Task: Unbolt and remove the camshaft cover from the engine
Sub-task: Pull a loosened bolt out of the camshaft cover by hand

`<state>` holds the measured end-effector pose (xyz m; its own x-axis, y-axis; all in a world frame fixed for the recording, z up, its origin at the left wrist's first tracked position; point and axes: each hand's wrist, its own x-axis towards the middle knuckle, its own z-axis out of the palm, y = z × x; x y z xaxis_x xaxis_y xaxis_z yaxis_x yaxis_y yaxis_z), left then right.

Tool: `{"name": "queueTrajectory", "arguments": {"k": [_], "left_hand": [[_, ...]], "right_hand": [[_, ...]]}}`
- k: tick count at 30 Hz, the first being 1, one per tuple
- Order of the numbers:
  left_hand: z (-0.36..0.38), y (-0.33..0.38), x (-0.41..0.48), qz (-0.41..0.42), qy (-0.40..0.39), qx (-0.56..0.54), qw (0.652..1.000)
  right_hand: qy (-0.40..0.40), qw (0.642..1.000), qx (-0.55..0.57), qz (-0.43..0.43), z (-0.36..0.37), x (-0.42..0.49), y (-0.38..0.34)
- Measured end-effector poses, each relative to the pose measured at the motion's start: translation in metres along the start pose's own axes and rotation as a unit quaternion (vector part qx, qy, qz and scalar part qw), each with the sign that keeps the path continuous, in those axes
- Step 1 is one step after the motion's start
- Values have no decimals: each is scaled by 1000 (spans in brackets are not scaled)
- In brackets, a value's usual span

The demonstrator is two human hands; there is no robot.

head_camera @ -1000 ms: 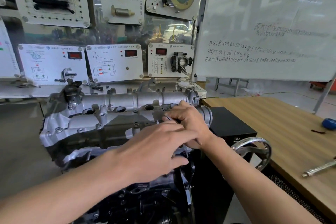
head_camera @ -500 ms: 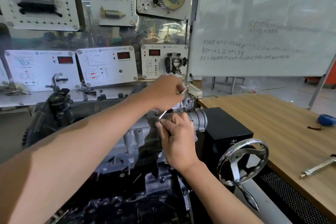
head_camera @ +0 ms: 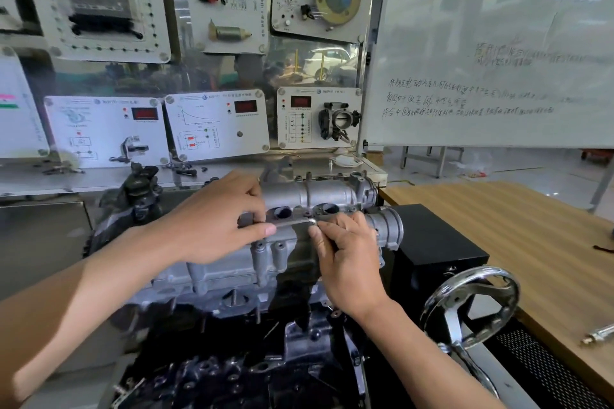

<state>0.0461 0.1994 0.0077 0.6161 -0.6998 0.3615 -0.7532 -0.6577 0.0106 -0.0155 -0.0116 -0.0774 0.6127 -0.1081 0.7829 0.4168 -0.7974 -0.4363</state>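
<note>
While both hands grip a slim metal hex key [head_camera: 295, 222] at mid-frame, the left hand [head_camera: 216, 219] pinches its long arm and the right hand [head_camera: 349, 259] closes on its bend, above the silver camshaft cover [head_camera: 319, 196] atop the engine [head_camera: 232, 276], left of the wooden desk [head_camera: 531, 242].

Camshaft cover [head_camera: 319, 196]: cast metal, matt silver-grey, slightly rough. Hex key [head_camera: 295, 223]: smooth dull-grey metal. Lower engine block [head_camera: 232, 372]: dark, semi-gloss metal. Handwheel [head_camera: 471, 305]: polished, mirror-bright metal. Worktop [head_camera: 531, 242]: wood-grain surface, smooth satin finish. Stand housing [head_camera: 438, 242]: matt black. Whiteboard [head_camera: 498, 43]: glossy white.
</note>
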Motion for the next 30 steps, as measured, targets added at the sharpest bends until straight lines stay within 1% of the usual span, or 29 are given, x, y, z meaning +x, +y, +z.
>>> {"name": "queueTrajectory", "arguments": {"k": [2,3,5,8,10,14,17,21,25,27,30], "left_hand": [[-8,5,-6,24,1,0,1000],[-12,8,-9,22,7,-4,1000],[-24,9,-17,-5,22,-24,999],[-39,3,-32,-33,42,-32,998],[-43,-4,-43,-47,50,-36,997],[-40,-15,-60,-58,68,-41,995],[-33,-22,-65,-73,33,-42,996],[-27,-26,-64,-68,14,-71,995],[-28,-30,-60,-63,18,-89,994],[-28,-31,-60,-62,22,-95,993],[-28,-30,-60,-60,27,-98,993]], "right_hand": [[-20,1000,-5,17,-1,8,-7],[-24,1000,-3,17,-3,13,-12],[-43,999,24,-11,-9,27,-21],[-125,986,105,-45,-16,47,-34],[-170,975,133,-59,-15,54,-44],[-263,952,136,-77,-9,60,-51],[-319,935,147,-48,-7,57,-46],[-336,928,161,-20,-7,53,-42],[-367,921,129,-11,-9,59,-47],[-371,922,112,-19,-8,61,-49],[-370,923,93,-53,-8,63,-51]]}}
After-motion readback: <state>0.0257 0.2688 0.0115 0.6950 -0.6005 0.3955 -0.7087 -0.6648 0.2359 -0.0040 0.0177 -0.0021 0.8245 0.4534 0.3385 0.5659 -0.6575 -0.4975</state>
